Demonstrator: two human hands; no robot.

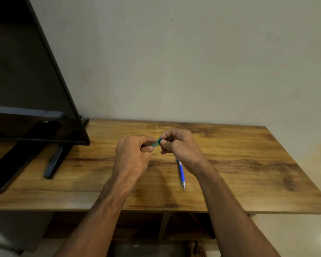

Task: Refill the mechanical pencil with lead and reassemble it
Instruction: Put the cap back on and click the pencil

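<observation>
A small teal lead case is held between both hands above the middle of the wooden table. My left hand pinches its left part with thumb and fingers. My right hand grips its right end, where a darker teal cap shows. Most of the case is hidden by my fingers. The blue mechanical pencil lies on the table below my right wrist, its metal tip pointing toward me.
A black television stands on the table's left side on a dark foot. A dark phone lies flat at the left. The wall runs behind the table. Shelves open below the front edge.
</observation>
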